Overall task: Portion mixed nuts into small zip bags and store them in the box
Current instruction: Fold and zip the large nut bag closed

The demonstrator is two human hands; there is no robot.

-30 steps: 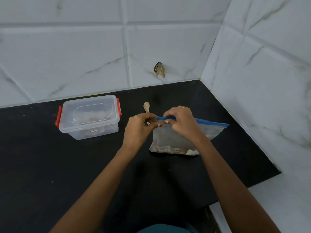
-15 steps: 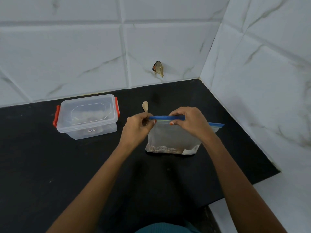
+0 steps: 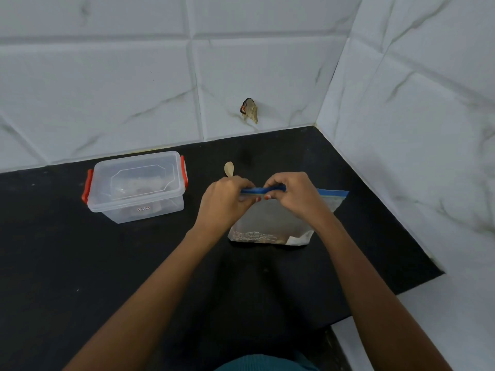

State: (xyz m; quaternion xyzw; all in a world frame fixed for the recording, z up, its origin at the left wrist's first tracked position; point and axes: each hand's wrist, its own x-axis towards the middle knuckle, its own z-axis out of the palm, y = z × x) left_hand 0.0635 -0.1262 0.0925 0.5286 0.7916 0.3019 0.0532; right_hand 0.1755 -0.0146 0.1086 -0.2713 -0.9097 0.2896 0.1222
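Note:
A clear zip bag [image 3: 267,223] with a blue zip strip along its top stands upright on the black counter [image 3: 80,263], with nuts showing at its bottom. My left hand [image 3: 225,202] pinches the strip's left end. My right hand [image 3: 292,196] pinches the strip near its middle, fingers closed over it. A clear plastic box [image 3: 136,187] with red side clips and its lid on sits to the left, with small bags dimly visible inside. A small wooden spoon [image 3: 229,168] lies just behind my left hand, its handle hidden.
White marble-look tiled walls [image 3: 401,129] close the counter at the back and right, forming a corner. A small brownish object [image 3: 249,109] sticks to the back wall. The counter's front-right edge drops off near the lower right.
My right hand has slid leftward along the blue strip, closer to my left hand. The bag and box stay where they were.

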